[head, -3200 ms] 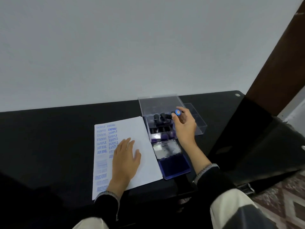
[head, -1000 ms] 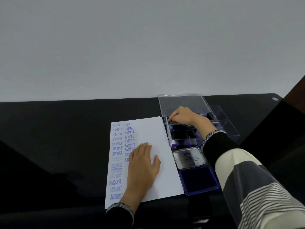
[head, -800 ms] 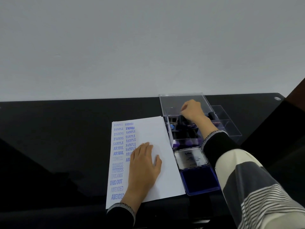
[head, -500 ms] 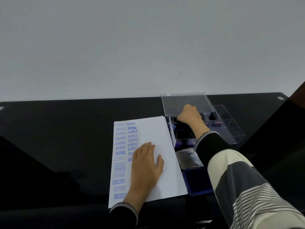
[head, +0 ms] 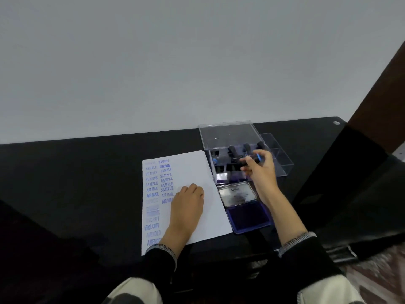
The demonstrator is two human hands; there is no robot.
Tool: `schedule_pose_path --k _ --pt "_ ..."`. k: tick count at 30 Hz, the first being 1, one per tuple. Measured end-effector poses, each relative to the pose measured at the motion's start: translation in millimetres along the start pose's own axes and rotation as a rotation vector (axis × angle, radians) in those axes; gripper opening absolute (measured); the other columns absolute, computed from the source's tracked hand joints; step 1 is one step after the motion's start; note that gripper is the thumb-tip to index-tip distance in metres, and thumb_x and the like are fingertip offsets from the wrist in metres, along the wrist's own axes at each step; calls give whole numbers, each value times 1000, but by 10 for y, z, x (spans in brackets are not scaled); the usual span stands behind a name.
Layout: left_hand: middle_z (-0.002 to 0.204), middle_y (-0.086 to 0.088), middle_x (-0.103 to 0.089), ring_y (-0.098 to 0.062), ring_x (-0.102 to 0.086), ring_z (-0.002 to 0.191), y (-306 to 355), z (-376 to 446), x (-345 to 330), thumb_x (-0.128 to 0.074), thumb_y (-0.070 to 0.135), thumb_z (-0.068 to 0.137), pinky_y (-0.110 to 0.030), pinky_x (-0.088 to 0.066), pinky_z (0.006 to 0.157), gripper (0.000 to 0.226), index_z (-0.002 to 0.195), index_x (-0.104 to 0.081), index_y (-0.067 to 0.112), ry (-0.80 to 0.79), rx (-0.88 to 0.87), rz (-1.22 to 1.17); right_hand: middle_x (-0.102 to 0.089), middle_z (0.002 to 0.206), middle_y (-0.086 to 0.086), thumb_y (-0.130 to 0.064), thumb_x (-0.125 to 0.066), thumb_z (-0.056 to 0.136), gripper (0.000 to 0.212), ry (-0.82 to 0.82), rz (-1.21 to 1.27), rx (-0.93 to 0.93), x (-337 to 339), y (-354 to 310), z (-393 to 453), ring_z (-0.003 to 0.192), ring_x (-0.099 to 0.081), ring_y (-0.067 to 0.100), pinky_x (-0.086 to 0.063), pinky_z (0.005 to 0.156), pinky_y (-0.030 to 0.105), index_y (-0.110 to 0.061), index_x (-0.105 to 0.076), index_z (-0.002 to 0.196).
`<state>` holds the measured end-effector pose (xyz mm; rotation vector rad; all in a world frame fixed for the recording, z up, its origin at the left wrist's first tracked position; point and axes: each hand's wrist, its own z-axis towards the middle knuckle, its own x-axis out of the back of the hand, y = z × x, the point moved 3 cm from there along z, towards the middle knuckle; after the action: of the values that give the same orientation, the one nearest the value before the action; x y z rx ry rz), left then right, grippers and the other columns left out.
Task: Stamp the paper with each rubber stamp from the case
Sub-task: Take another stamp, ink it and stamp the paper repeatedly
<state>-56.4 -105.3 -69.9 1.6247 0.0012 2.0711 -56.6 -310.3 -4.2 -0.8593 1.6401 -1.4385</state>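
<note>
A white sheet of paper (head: 195, 172) lies on the black table, with two columns of blue stamp prints down its left side. My left hand (head: 186, 205) rests on the sheet, fingers bent at the tips. To the right stands a clear plastic case (head: 228, 137) with its lid raised and several black-handled stamps (head: 231, 150) inside. My right hand (head: 260, 170) holds a black rubber stamp (head: 252, 160) with a blue end, lifted just above the case's front. An open ink pad (head: 248, 216) with a blue pad and silver lid lies in front of the case.
The black table (head: 87, 183) reaches a grey wall at the back. A clear tray section (head: 278, 154) sits to the right of the case. A dark brown post (head: 377, 84) rises at the right, and a patterned floor shows at the lower right.
My right hand reached into the case, then drew back toward me holding a stamp. My left hand's fingers have bent on the paper. The view has shifted to the right.
</note>
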Motion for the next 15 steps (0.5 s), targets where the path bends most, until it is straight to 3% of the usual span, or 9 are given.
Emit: schedule_pose_path --k 3,6,9,11,15 --pt "114 6 -61 -14 -53 100 97 -77 110 -38 25 103 -21 -36 79 28 113 -64 19 -36 10 -97 -66 89 11 -12 -49 97 5 -52 -150 56 301 97 -333 63 -60 12 -50 57 24 -15 -53 97" --pt "140 10 -48 -10 -38 132 272 -276 196 -41 44 100 -15 -24 104 43 136 -51 23 -186 -56 -387 -65 87 8 -16 -47 98 10 -74 -358 143 501 232 -558 63 -60 11 -50 60 28 -21 -54 93" --pt "156 13 -18 -6 -5 147 444 -428 135 -44 72 85 -25 0 117 87 153 -19 24 -389 -142 -261 -65 84 3 -17 -50 96 6 -76 -536 206 578 311 -691 60 -60 6 -51 63 29 -21 -50 100" --pt "160 11 -8 -6 2 147 453 -448 54 -43 83 75 -29 6 119 103 154 -11 25 -414 -155 -183 -64 84 4 -18 -50 96 5 -99 -594 239 584 333 -735 61 -59 5 -49 65 25 -20 -48 101" --pt "160 15 -13 -7 -3 147 393 -462 -81 -46 83 74 -30 5 119 94 151 -21 35 -338 -161 -169 -61 79 1 -19 -47 98 4 -189 -655 280 529 333 -774 64 -57 5 -43 61 14 -22 -49 100"
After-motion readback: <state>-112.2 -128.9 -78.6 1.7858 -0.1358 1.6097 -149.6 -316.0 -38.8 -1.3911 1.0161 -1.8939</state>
